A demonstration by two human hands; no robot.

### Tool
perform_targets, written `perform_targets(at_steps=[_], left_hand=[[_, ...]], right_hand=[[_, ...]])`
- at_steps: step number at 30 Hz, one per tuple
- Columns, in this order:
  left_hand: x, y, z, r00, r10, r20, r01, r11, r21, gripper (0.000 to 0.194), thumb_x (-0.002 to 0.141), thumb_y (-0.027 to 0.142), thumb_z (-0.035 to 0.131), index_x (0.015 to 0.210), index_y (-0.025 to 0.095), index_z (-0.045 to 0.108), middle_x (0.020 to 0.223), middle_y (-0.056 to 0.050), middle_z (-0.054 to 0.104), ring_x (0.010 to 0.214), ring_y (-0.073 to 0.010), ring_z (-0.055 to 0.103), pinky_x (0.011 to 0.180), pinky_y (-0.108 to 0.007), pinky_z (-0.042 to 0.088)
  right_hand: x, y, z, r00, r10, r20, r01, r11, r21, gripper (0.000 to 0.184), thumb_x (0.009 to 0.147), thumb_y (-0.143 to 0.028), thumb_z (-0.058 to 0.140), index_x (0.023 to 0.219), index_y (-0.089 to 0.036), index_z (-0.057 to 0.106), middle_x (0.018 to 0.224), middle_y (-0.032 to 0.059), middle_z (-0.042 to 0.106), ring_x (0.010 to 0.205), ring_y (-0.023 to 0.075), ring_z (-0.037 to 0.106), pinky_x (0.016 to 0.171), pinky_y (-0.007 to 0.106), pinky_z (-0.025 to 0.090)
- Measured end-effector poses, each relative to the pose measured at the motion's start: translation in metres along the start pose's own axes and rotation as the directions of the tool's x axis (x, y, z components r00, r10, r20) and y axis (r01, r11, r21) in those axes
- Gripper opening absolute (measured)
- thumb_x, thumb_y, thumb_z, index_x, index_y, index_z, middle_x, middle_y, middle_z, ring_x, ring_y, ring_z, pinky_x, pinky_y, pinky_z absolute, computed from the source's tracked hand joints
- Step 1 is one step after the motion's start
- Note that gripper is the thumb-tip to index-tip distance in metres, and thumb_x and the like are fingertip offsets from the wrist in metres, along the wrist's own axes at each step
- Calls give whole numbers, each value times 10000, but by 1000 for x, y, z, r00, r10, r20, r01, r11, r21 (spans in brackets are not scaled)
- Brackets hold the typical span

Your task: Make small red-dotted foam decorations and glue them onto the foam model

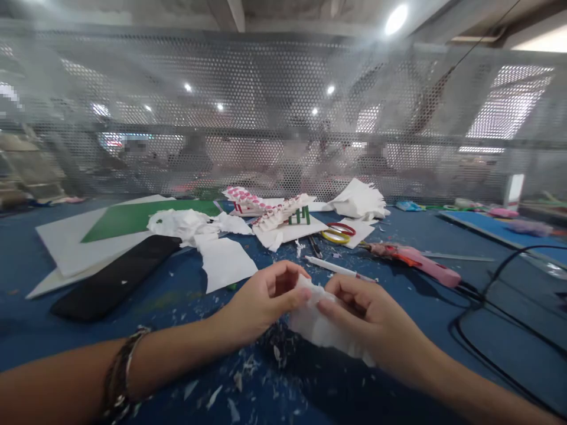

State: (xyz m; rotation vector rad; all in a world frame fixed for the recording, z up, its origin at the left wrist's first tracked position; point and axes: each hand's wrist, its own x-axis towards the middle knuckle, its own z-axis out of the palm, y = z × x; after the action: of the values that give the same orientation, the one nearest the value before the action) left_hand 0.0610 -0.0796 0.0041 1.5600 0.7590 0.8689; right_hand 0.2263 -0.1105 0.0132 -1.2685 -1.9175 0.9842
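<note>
Between my two hands is a crumpled white sheet of thin paper (316,324), held up above the blue table. My left hand (271,298) pinches its upper left edge between thumb and fingers. With thumb and bent fingers, my right hand (370,307) grips the same edge a little to the right. Some of the paper hangs below and partly behind the right hand. A white pen (336,268) lies just beyond my fingers. Farther back sits a small paper model (283,215) with pink dots and green posts on a white base.
Left lie a black phone-like slab (117,277), green sheet (133,218), white board (66,242) and torn paper (228,262). Scissors (339,232) and a pink glue gun (425,268) with a black cable (458,324) are right. Scraps litter the table (177,366); a perforated metal screen (266,88) stands behind.
</note>
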Motion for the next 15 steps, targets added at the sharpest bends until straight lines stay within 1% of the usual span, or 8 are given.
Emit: perform_targets(at_steps=[2, 4, 6, 8, 9, 11, 13, 15], left_hand=[[-1, -2, 1, 1000, -5, -2, 5, 999, 34, 171, 707, 309, 548, 720, 147, 495, 651, 36, 474, 599, -84, 429, 568, -202, 334], [-1, -3, 1, 1000, -7, -13, 8, 999, 51, 180, 711, 307, 554, 668, 141, 499, 626, 38, 470, 576, -78, 419, 551, -198, 331], [-1, -3, 0, 1000, -1, -20, 2, 999, 33, 179, 715, 306, 559, 670, 143, 500, 621, 40, 474, 565, -75, 420, 539, -193, 330], [0, -4, -1, 1000, 13, -24, -13, 1000, 16, 182, 722, 311, 557, 673, 146, 499, 614, 43, 470, 556, -71, 419, 530, -188, 330], [0, -4, -1, 999, 25, -28, -25, 1000, 15, 178, 722, 307, 559, 672, 146, 501, 614, 43, 471, 558, -70, 421, 531, -186, 331], [0, -3, -1, 999, 44, -31, -43, 999, 26, 162, 719, 289, 560, 668, 144, 507, 625, 38, 482, 573, -72, 431, 544, -185, 341], [-1, -3, -1, 999, 46, -26, -45, 998, 37, 147, 715, 276, 558, 667, 145, 514, 640, 29, 501, 590, -78, 447, 560, -189, 355], [-2, -3, 0, 999, 30, -16, -29, 999, 45, 147, 713, 281, 555, 668, 146, 522, 649, 22, 516, 602, -85, 461, 566, -194, 366]], right_hand=[[-2, 1, 1, 1000, -18, 17, 19, 999, -27, 215, 775, -340, 438, 645, -169, 435, 539, -58, 339, 470, 56, 307, 408, 172, 236], [-4, 2, 0, 999, -44, 6, 44, 998, -51, 183, 778, -330, 436, 696, -170, 465, 537, -55, 368, 472, 61, 322, 415, 176, 249], [-5, 2, -1, 995, -94, -28, 91, 993, -78, 139, 778, -301, 441, 814, -174, 483, 518, -63, 387, 451, 64, 322, 407, 178, 249], [-5, 2, -2, 985, -165, -57, 157, 979, -129, 188, 773, -256, 447, 944, -183, 477, 497, -75, 390, 427, 65, 314, 395, 178, 247], [-5, 2, -3, 978, -201, -56, 190, 968, -162, 215, 771, -240, 451, 978, -192, 483, 501, -73, 410, 421, 65, 320, 395, 178, 254], [-5, 2, -3, 968, -250, -26, 238, 944, -229, 192, 771, -232, 465, 947, -213, 538, 558, -50, 506, 442, 65, 379, 419, 180, 295], [-5, 1, -3, 965, -262, 8, 255, 930, -266, 138, 767, -236, 486, 852, -224, 594, 658, -26, 605, 508, 74, 474, 474, 182, 352], [-5, 0, -3, 964, -264, 11, 257, 929, -266, 132, 759, -232, 507, 831, -231, 617, 754, -17, 653, 609, 93, 552, 542, 185, 398]])
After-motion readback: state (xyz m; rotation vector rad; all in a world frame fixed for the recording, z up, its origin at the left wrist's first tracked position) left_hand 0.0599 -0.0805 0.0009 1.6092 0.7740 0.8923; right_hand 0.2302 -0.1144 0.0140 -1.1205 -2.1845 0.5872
